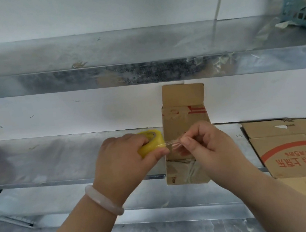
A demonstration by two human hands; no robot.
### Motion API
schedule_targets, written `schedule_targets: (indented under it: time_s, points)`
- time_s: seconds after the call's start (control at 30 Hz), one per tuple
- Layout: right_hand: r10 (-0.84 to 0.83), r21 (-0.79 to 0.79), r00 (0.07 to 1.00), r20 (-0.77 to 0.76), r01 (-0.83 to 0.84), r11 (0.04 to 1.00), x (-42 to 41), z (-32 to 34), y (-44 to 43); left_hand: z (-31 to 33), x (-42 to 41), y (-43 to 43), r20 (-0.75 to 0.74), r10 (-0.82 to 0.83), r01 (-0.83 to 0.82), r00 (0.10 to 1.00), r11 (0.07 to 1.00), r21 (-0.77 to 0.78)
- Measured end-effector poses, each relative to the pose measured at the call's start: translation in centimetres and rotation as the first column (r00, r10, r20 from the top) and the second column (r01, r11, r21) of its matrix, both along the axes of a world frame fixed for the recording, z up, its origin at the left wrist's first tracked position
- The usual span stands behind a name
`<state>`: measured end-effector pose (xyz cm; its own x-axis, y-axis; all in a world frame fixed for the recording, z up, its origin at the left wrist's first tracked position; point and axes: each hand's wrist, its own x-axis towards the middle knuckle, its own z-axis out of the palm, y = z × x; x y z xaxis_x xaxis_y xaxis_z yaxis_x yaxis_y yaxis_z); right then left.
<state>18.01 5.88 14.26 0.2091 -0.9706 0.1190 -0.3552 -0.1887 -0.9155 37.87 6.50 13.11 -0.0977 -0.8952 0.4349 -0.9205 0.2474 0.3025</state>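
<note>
My left hand (pixel 123 155) grips a yellow roll of clear tape (pixel 152 141), fingers through its core and thumb along its side. My right hand (pixel 206 142) pinches the loose end of the tape (pixel 170 144), pulled a short way off the roll. Both hands are in front of a small brown cardboard box (pixel 184 116) that stands on the metal shelf (pixel 57 157) with its far flap raised. The box's lower front carries old tape, and my hands hide its middle.
Flattened cardboard sheets (pixel 293 149) with red print lie on the shelf to the right. An upper metal shelf (pixel 105 75) runs across above, with a blue plastic basket (pixel 301 1) at its right end. A white wall is behind.
</note>
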Motion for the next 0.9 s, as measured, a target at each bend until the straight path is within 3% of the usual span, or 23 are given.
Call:
schedule_targets:
  time_s: [0.13, 0.23, 0.3, 0.37, 0.43, 0.5, 0.57, 0.63, 0.7, 0.8, 0.9]
  points:
    - [-0.115, 0.268, 0.949, 0.292, 0.034, 0.963, -0.5, 0.3, -0.3, 0.2, 0.1, 0.6, -0.156, -0.065, 0.077, 0.986, 0.994, 0.071]
    - [-0.138, 0.49, 0.871, 0.471, -0.128, 0.862, -1.7, 1.3, -0.5, 0.4, 0.5, 1.2, -0.273, -0.125, 0.16, 0.954, 0.981, 0.11]
    - [-0.077, 0.484, 0.897, 0.436, -0.162, 0.86, -2.2, 1.6, -0.3, 0.7, 0.3, 1.5, -0.231, -0.149, 0.175, 0.962, 0.98, 0.096]
    - [-0.073, 0.409, 0.929, 0.362, -0.088, 0.908, -2.4, 1.7, -0.1, 1.1, -0.2, 1.6, -0.107, -0.16, 0.167, 0.981, 0.984, 0.065]
    - [-0.107, 0.313, 0.939, 0.328, -0.001, 0.95, -2.5, 1.7, -0.2, 1.3, -0.2, 1.5, -0.109, -0.152, 0.16, 0.982, 0.985, 0.062]
    - [-0.123, 0.239, 0.934, 0.335, 0.042, 0.97, -2.7, 1.9, -0.2, 1.5, 0.3, 1.4, -0.314, -0.178, 0.22, 0.933, 0.97, 0.106]
    - [-0.132, 0.199, 0.914, 0.383, 0.058, 0.978, -3.2, 2.1, -0.2, 1.5, 1.1, 1.4, -0.553, -0.214, 0.342, 0.805, 0.929, 0.139]
    - [-0.136, 0.176, 0.902, 0.41, 0.068, 0.982, -3.8, 2.4, 0.0, 1.3, 1.9, 1.4, -0.661, -0.208, 0.413, 0.721, 0.895, 0.17]
    - [-0.145, 0.163, 0.909, 0.39, 0.086, 0.983, -4.5, 2.2, 0.0, 1.0, 2.3, 1.5, -0.652, -0.175, 0.385, 0.738, 0.902, 0.195]
    - [-0.172, 0.18, 0.918, 0.357, 0.114, 0.977, -5.3, 1.2, 0.2, 0.5, 2.3, 1.3, -0.453, -0.166, 0.255, 0.876, 0.957, 0.142]
    - [-0.239, 0.233, 0.909, 0.342, 0.164, 0.959, -6.3, -0.3, 0.3, 0.0, 2.0, 0.8, -0.281, -0.237, 0.266, 0.93, 0.961, 0.071]
